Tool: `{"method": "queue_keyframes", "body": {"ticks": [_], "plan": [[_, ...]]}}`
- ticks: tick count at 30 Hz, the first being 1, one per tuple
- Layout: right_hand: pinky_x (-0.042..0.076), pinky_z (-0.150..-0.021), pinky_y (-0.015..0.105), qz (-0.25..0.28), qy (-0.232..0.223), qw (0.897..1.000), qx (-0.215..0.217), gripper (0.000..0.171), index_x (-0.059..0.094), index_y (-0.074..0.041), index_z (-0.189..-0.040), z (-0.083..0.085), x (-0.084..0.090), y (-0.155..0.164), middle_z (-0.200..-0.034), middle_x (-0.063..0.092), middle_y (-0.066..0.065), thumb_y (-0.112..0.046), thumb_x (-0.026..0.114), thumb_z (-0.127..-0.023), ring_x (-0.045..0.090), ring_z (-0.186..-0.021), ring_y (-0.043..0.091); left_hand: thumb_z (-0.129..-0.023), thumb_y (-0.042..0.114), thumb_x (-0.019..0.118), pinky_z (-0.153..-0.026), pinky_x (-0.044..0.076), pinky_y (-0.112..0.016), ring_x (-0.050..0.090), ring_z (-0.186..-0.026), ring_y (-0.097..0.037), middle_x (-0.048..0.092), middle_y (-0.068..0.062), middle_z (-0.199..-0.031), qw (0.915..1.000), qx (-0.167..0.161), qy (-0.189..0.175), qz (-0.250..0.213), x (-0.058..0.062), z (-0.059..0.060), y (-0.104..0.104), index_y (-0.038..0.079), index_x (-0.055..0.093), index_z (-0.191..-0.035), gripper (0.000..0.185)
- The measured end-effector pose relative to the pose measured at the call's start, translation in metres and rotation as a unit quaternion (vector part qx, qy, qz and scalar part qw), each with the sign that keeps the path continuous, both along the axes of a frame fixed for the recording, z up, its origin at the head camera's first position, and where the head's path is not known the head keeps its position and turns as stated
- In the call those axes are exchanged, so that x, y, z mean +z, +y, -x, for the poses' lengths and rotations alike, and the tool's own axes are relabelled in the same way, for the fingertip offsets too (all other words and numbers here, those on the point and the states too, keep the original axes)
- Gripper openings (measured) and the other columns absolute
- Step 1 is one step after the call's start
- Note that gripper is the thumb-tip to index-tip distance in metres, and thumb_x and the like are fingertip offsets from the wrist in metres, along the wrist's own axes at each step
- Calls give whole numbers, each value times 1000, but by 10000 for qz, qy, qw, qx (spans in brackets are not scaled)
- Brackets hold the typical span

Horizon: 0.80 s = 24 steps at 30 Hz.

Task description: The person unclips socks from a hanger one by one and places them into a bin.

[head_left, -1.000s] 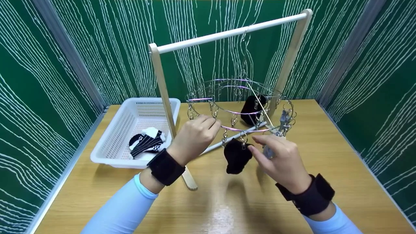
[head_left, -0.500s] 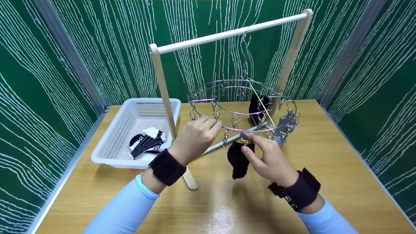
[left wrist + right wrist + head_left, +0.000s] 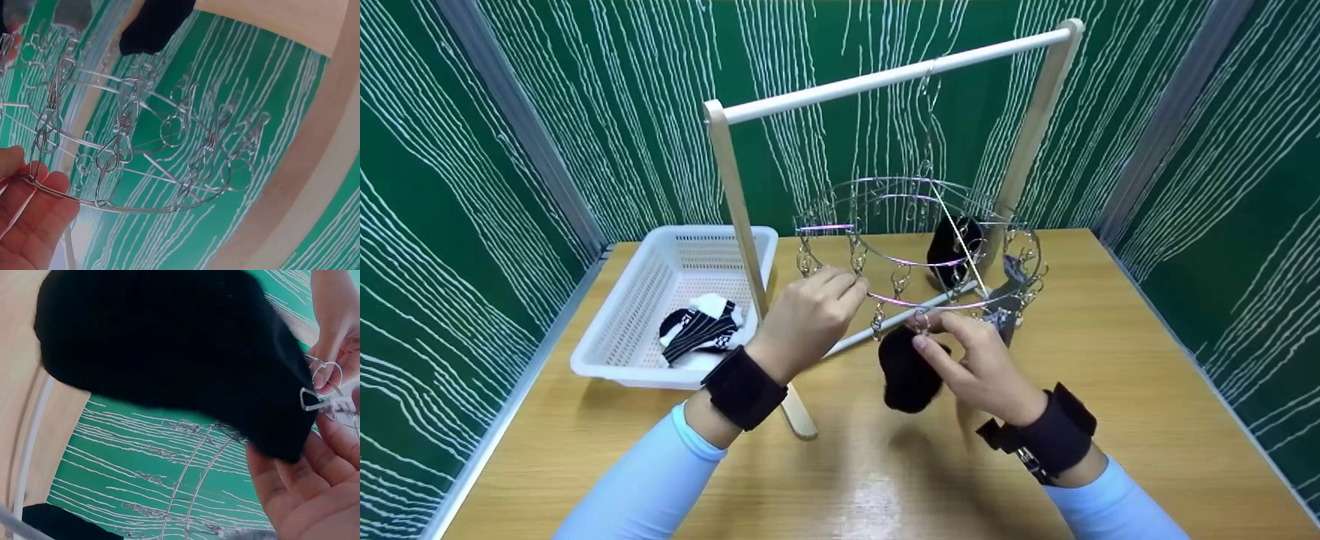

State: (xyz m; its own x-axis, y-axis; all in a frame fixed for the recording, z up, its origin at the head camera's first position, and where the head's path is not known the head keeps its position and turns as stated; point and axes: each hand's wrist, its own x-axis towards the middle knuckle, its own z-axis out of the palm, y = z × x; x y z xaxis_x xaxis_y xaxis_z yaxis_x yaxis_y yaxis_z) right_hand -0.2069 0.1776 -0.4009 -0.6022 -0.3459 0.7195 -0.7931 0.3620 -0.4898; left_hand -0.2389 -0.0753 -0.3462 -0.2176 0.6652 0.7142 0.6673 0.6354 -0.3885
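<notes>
A round metal clip hanger (image 3: pixel 900 264) hangs from a white rod. My left hand (image 3: pixel 817 315) grips its near rim, thumb and fingers around the wire (image 3: pixel 124 210). Below the rim to the right, a black sock (image 3: pixel 910 371) hangs by its upper edge. My right hand (image 3: pixel 979 360) pinches the metal clip (image 3: pixel 329 404) at that edge between thumb and index finger. In the right wrist view, other fingers of this hand touch the sock near the clip. Another black sock (image 3: pixel 954 251) and a grey sock (image 3: pixel 1006 300) hang farther round the hanger.
A white basket (image 3: pixel 607 322) at left holds black-and-white striped socks (image 3: pixel 701 330). The rack's wooden posts (image 3: pixel 735 202) and white top rod (image 3: pixel 840 90) frame the hanger. Its lower rod (image 3: pixel 877 326) crosses behind my hands. Green walls enclose the wooden table (image 3: pixel 1117 352).
My right hand has moved left, from beside the black sock onto its clip. The sock swung and turned, and the hanger shifted slightly. My left hand stays on the rim.
</notes>
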Motion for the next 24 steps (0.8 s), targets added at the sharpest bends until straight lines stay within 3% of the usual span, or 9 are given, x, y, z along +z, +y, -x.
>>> {"method": "queue_keyframes", "body": {"ticks": [6,16,19,24], "plan": [[54,-85,12,-195,85,9997,-73,12,76,-3,-95,1,-2,-1,-88,79,2,6,82,-89,72,-81,9,-94,1,78,-89,67,-31,79,-92,-22,82,-9,-97,9997,-54,-50,-218,-9,3,-4,2,82,-102,10],[54,-74,15,-233,310,9991,-165,12,75,-3,-88,4,-7,-2,-80,76,2,7,83,-88,68,-74,9,-93,3,78,-107,61,-39,75,-115,-32,79,-16,-117,9969,-209,-155,-742,-25,-3,-12,0,78,-117,24],[55,-75,16,-243,379,9985,-320,12,75,-2,-87,6,-8,-2,-80,76,2,5,84,-87,69,-74,10,-92,6,79,-101,62,-39,71,-110,-31,75,-16,-116,9962,-189,-69,-844,-30,-6,-10,1,75,-118,27],[55,-79,13,-170,279,9979,-563,10,77,-1,-88,9,-10,-2,-82,78,3,5,85,-87,71,-77,11,-88,9,83,-70,55,-29,62,-81,-19,66,-6,-91,9961,-334,-238,-778,-44,-11,-5,6,68,-99,19]]}}
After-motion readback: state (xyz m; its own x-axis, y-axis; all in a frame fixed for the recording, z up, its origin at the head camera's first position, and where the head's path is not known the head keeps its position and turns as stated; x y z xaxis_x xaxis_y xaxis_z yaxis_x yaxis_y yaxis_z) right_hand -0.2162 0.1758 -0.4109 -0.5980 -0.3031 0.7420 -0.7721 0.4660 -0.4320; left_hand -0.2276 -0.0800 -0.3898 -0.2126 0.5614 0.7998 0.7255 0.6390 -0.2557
